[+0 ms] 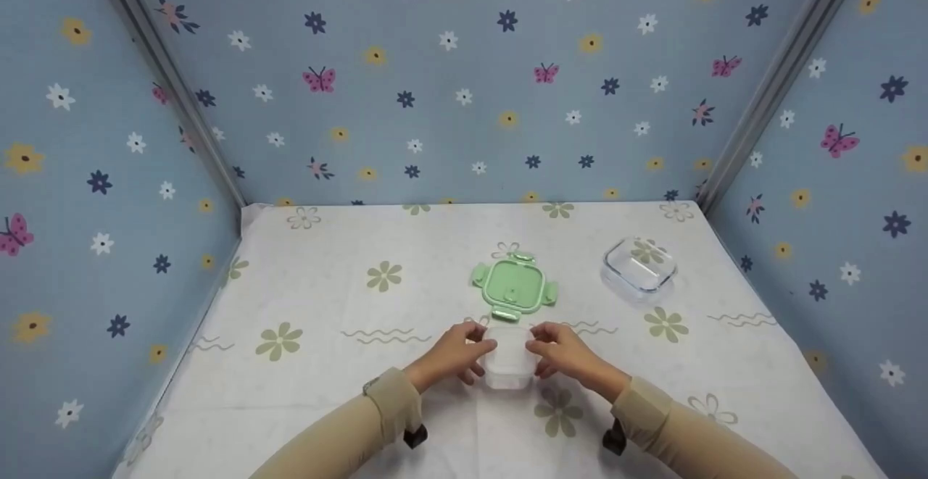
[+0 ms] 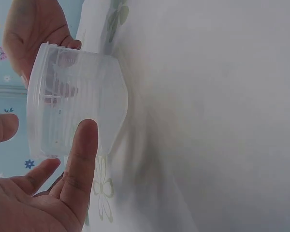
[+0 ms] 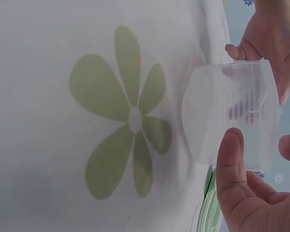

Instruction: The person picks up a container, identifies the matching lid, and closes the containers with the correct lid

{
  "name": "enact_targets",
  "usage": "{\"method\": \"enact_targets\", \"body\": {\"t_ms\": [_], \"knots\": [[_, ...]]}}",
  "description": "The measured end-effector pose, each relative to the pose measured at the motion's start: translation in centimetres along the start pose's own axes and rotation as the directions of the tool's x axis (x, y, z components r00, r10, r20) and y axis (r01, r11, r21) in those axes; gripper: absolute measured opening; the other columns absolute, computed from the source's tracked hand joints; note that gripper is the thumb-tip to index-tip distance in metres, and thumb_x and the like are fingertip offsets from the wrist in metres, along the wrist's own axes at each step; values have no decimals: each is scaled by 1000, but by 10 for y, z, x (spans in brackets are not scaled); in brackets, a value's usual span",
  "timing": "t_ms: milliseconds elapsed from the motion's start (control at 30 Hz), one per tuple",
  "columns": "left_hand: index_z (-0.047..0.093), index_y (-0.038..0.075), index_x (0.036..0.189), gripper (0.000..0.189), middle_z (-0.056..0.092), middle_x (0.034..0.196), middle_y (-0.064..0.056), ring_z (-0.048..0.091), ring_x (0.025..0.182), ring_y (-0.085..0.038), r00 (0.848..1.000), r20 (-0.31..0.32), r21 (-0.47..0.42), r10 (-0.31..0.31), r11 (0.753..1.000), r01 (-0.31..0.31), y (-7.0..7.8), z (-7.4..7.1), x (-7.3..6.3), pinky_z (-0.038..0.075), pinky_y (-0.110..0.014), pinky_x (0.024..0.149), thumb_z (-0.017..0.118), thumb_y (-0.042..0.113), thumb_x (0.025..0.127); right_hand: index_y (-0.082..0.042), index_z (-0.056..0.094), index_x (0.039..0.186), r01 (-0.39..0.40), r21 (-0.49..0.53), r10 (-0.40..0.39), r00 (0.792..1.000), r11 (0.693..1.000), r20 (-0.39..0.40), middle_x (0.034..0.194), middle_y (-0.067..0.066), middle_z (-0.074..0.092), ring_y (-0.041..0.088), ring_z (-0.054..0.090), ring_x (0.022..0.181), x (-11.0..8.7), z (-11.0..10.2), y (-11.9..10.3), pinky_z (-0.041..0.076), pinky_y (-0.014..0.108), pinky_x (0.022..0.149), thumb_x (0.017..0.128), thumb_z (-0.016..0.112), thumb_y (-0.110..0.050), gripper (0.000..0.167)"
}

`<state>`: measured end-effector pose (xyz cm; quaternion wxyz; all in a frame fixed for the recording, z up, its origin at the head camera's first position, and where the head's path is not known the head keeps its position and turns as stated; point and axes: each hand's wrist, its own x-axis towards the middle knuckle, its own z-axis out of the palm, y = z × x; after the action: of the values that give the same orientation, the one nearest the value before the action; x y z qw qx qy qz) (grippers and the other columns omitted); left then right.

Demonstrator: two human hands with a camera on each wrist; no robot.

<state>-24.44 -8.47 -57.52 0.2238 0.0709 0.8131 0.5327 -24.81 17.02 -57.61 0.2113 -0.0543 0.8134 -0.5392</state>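
Observation:
A clear plastic box with a whitish lid (image 1: 509, 352) stands on the tablecloth between the two hands. At its left side is the left hand (image 1: 458, 352), its fingers (image 2: 82, 159) fairly straight along the wall and its thumb apart from the lid in the left wrist view. The right hand (image 1: 564, 352) flanks the opposite side, fingers (image 3: 230, 164) likewise extended and thumb off the lid. Whether the fingertips touch the wall is hard to tell. Just beyond the box lies a green lid (image 1: 515, 287) with clip flaps spread outward.
A clear glass container (image 1: 639, 269) without a lid stands at the back right of the table. White cloth (image 1: 326, 247) with green flowers covers the table. Blue patterned panels (image 1: 464, 102) rise at the back and on both sides.

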Motion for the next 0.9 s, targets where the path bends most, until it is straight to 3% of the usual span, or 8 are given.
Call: {"method": "enact_targets", "body": {"t_ms": [200, 400, 667, 900], "knots": [[58, -1, 136, 46, 64, 134, -20, 76, 92, -29, 1000, -2, -22, -12, 1000, 12, -4, 3, 0, 67, -37, 64, 69, 31, 105, 12, 56, 138, -19, 19, 19, 1000, 1000, 20, 114, 24, 70, 19, 75, 73, -3, 2, 2, 67, 35, 68, 105, 64, -15, 44], [57, -7, 134, 44, 64, 124, -20, 72, 91, -28, 1000, -13, -87, 20, 996, -21, -5, 7, 0, 68, -40, 68, 67, 24, 104, 11, 56, 133, -21, 65, 20, 1000, 998, 18, 107, 23, 71, 19, 75, 69, -5, 5, 0, 68, 38, 67, 105, 63, -13, 38], [57, -8, 135, 43, 63, 120, -19, 77, 91, -33, 999, -31, -126, 42, 991, -45, -3, 2, 0, 69, -43, 76, 65, 22, 106, 15, 56, 136, -13, 106, 13, 1000, 994, -2, 114, 29, 70, 15, 73, 64, -1, 4, -7, 67, 34, 64, 104, 61, -12, 42], [58, -6, 138, 43, 64, 118, -18, 72, 88, -27, 997, -68, -167, 39, 985, -50, -2, -9, 0, 69, -42, 76, 63, 23, 107, 15, 58, 138, -11, 134, 13, 1000, 991, -15, 117, 27, 72, 16, 74, 66, 6, 9, -17, 68, 35, 68, 105, 60, -11, 43]]}}
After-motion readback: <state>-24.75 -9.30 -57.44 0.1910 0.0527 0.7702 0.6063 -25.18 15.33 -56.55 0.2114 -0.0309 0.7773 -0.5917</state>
